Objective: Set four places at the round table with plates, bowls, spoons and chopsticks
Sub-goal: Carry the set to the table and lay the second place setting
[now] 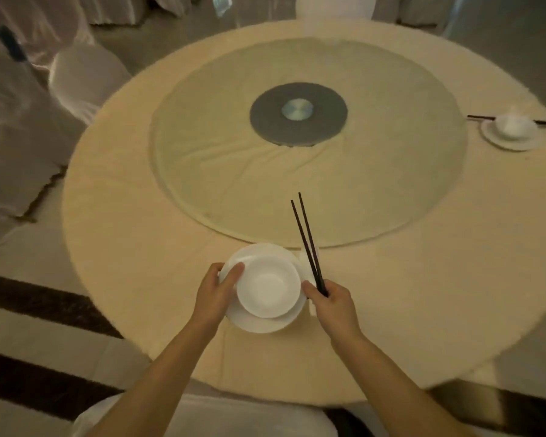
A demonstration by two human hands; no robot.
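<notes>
A white bowl sits on a white plate near the front edge of the round table. My left hand grips the left rim of the plate and bowl, thumb on top. My right hand holds a pair of dark chopsticks that point away toward the table's middle, just right of the bowl. Something white, perhaps a spoon, shows faintly beside the bowl under the chopsticks. At the far right stands another plate with a bowl and chopsticks behind it.
A glass turntable with a dark hub fills the table's middle. White-covered chairs stand at the far left, at the back and right below me. Cardboard lies on the floor at left.
</notes>
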